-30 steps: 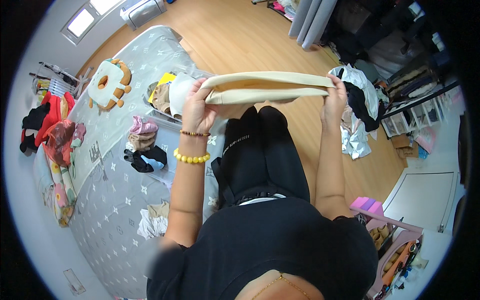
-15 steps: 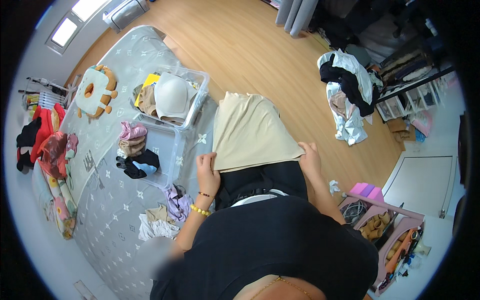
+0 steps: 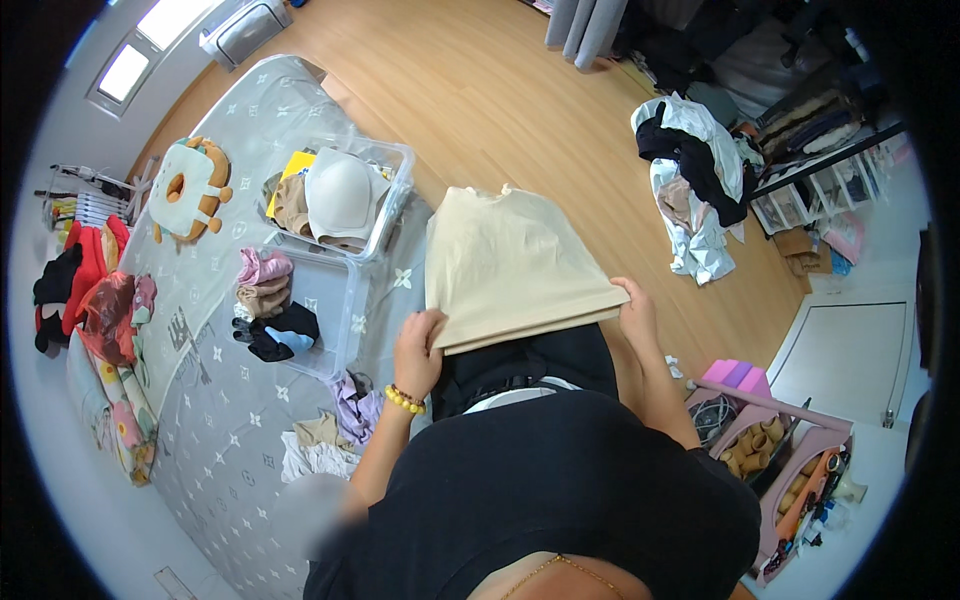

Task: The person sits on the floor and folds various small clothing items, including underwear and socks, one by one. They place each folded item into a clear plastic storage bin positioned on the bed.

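Note:
A beige garment [image 3: 515,265] of thin stretchy cloth is spread flat over my lap, its far end reaching out over the floor. Its near hem is pulled straight, and two layers of cloth show along it. My left hand [image 3: 420,345] pinches the hem's left corner. The right corner is gripped by my right hand [image 3: 637,308], with the fingers closed on the cloth. To the left of the garment, on the bed, a clear plastic box [image 3: 400,190] holds a white bra [image 3: 345,195] and beige and yellow items. A second clear box [image 3: 352,325] holds folded pink, beige and black clothes.
On the grey patterned bed cover [image 3: 220,420] lie lilac cloth [image 3: 357,405], white cloth [image 3: 315,458] and a toast-shaped cushion [image 3: 188,188]. Black and white clothes [image 3: 695,185] are heaped on the floor at right. A pink cart [image 3: 800,440] with several items stands beside me.
The garment's hem is stretched wider, and its two layers have come apart slightly. My right hand has moved a little right; my left hand has shifted slightly right and nearer.

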Demonstrator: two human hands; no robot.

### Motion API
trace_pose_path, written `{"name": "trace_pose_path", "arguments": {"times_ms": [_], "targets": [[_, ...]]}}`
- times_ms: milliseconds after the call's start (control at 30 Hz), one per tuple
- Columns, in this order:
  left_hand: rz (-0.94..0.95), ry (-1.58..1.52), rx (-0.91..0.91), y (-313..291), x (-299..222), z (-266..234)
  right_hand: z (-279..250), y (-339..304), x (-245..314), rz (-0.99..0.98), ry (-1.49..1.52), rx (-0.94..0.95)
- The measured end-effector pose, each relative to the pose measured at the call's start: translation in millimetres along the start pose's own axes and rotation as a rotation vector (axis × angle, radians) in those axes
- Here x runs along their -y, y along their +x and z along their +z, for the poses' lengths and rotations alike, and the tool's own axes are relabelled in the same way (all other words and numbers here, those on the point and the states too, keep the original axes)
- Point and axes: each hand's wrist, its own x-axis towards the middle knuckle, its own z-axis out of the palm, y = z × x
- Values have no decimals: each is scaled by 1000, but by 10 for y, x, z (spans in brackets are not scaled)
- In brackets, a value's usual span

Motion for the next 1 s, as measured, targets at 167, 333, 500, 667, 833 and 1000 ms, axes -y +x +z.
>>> {"name": "trace_pose_path", "arguments": {"times_ms": [167,333,500,667,833,1000], "targets": [[-141,25,254,-244,-173,-232,-202,-143,19,550,628,208],[-86,-173,206,-400,97,-11,-136,-54,29,571,702,128],[-482,-476,408,-321,237,-107,171,108,979,-298,221,-50],[-618,-653,348,-310,167,-129,678,-32,1876,-903,78,254],[-812,-999,198,-304,195,-125,1150,-240,1833,-910,413,794],[-840,-741,224,-268,277,-58,819,-168,1617,-674,192,683]]}}
